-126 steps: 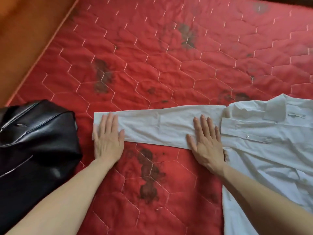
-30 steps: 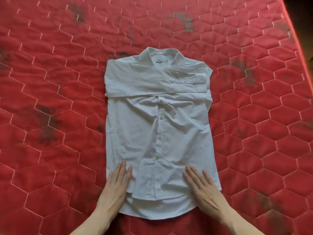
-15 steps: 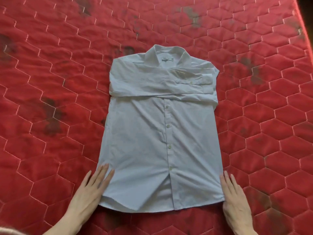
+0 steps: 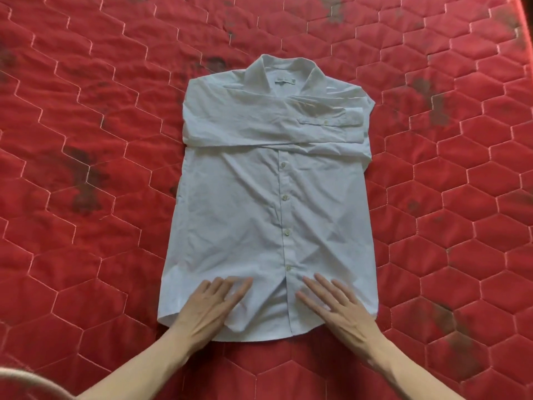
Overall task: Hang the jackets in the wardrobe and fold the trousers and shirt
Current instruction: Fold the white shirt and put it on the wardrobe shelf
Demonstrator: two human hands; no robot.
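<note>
Item 1. Mattress (image 4: pixel 86 255): red quilted surface stitched in pale hexagons, filling the view. Dark blotchy stains at 9 o'clock of the shirt, more at 12 to 2 o'clock near the far edge, and a fainter patch at 4 o'clock.

Item 2. Pale curved object (image 4: pixel 26 379): blurred sliver at the 7 o'clock corner; identity cannot be told.

Item 3. Left hand (image 4: pixel 207 308): bare forearm entering from 7 o'clock. Palm down, fingers straight and lying close together, flat on the shirt's hem area left of the button placket. Fingertips point toward 1 o'clock.

Item 4. Shirt (image 4: pixel 245 212): white, long-sleeved, buttoned, lying front up at the centre of the mattress. Collar (image 4: pixel 284 76) at 12 o'clock, hem at 6 o'clock. Both sleeves folded across the chest in a horizontal band, the upper sleeve's buttoned cuff (image 4: pixel 328 122) ending toward 3 o'clock. Four buttons show down the placket below the band. Body mostly flat, with light creases fanning out near the hem.

Item 5. Right hand (image 4: pixel 343 310): bare forearm entering from 5 o'clock. Palm down, fingers straight and slightly spread, flat on the hem area right of the placket. Fingertips point toward 11 o'clock.
</note>
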